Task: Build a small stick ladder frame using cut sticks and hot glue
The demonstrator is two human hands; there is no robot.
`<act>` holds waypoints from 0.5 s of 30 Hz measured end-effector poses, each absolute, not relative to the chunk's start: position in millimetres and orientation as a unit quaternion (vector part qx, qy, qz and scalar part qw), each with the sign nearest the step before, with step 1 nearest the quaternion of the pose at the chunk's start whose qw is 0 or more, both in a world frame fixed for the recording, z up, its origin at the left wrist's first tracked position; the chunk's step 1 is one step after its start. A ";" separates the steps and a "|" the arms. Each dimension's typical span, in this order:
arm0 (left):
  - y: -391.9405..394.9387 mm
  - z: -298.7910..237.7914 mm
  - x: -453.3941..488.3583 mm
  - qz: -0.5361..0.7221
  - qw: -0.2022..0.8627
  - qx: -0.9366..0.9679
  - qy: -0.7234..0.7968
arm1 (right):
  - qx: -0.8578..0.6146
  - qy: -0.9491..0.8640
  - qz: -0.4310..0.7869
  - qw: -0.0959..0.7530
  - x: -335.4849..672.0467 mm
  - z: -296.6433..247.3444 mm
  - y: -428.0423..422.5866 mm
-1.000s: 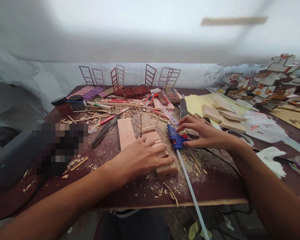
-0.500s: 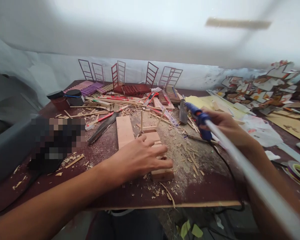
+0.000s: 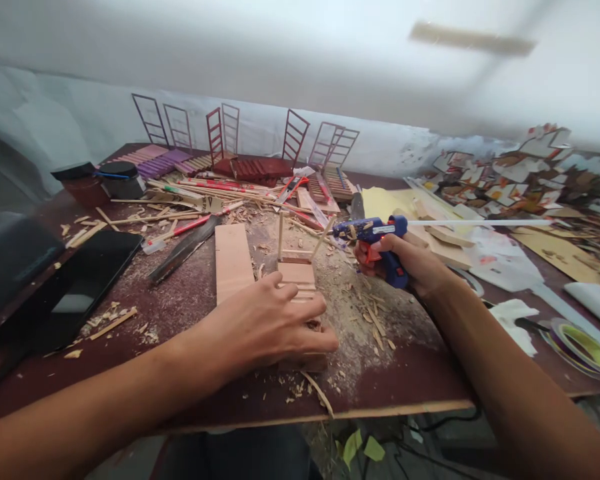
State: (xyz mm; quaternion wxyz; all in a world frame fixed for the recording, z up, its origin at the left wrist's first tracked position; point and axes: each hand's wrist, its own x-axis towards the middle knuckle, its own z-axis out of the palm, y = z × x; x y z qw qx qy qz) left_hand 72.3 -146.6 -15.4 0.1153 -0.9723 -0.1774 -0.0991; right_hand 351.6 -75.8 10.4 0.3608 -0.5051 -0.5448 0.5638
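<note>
My right hand (image 3: 387,257) is wrapped around the grip of a blue hot glue gun (image 3: 365,230), a finger at its orange trigger. A long white glue stick (image 3: 480,223) sticks out of its back end, and the nozzle points left. Over a grooved wooden block (image 3: 296,272), my left hand (image 3: 275,320) curls its fingers, gripping the block and hiding much of it. Two thin wooden sticks (image 3: 281,237) rise at the block's far end, one upright and one tilted, with a short crosspiece between them. Left of the block lies a flat wooden board (image 3: 234,257).
A dark blade-like tool (image 3: 185,250) and a black phone (image 3: 75,287) lie to the left. Small ladder-back pieces (image 3: 295,140) stand behind piled sticks. Two lidded jars (image 3: 83,187) are at back left. Tape rolls (image 3: 583,347) sit at right. Wood shavings litter the table.
The glue gun has swung level, its glue stick now pointing right instead of toward me, and its nozzle has come closer to the thin sticks. My left hand stays on the block.
</note>
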 end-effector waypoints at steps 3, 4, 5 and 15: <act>-145.2 -12.8 70.8 -0.077 0.128 -0.974 -0.170 | -0.505 -0.559 0.555 0.353 350.7 5.8 -75.1; -144.4 -12.3 70.4 -0.074 0.132 -0.974 -0.169 | -0.506 -0.562 0.552 0.352 350.2 4.4 -74.9; -143.6 -12.1 70.0 -0.073 0.135 -0.974 -0.168 | -0.506 -0.566 0.548 0.351 349.6 3.2 -74.8; -144.1 -11.7 70.9 -0.076 0.150 -0.972 -0.167 | -0.509 -0.585 0.533 0.339 348.0 5.7 -79.5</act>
